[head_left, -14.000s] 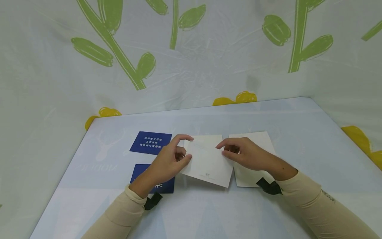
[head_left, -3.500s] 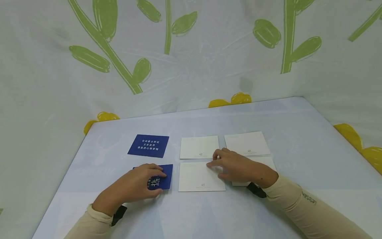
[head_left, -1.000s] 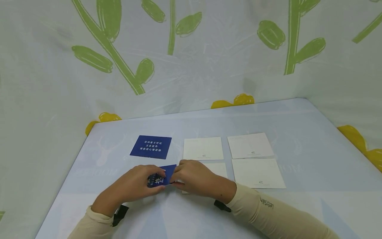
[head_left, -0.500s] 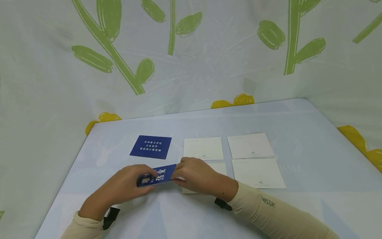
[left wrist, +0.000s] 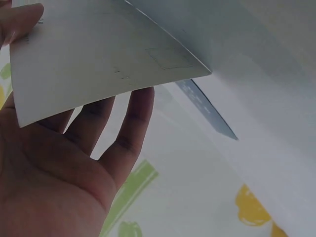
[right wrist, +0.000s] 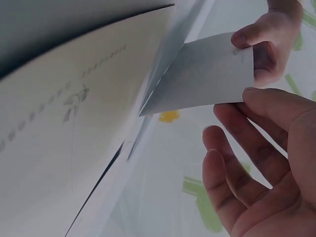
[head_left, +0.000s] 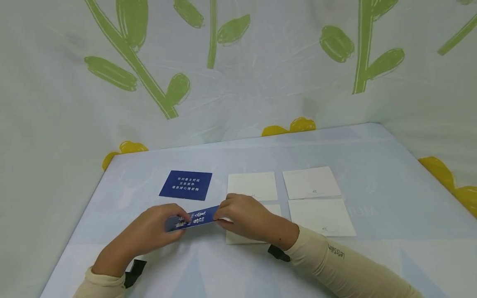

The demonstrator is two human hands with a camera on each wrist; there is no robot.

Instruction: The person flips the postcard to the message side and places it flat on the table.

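Note:
A blue card [head_left: 203, 216] with white lettering is held tilted above the table between both hands. My left hand [head_left: 150, 231] pinches its left end, fingers over the blue face. My right hand [head_left: 246, 217] pinches its right edge between thumb and forefinger; the other fingers are loosely bent in the right wrist view. The card's pale back [left wrist: 84, 54] faces the left wrist camera, showing a small printed rectangle. Behind the left hand a second blue card [head_left: 186, 185] lies flat. The right hand partly covers a white card [head_left: 242, 239] below it.
Another white card [head_left: 251, 184] lies behind the partly covered one. Two more white cards, one far [head_left: 311, 182] and one near [head_left: 321, 217], lie to the right. The pale table [head_left: 231, 273] meets a leaf-patterned sheet [head_left: 261, 82] at its back edge.
The right hand has moved left from the white cards to the near blue card. Both hands have since raised and tilted that card, and the left hand has shifted slightly left.

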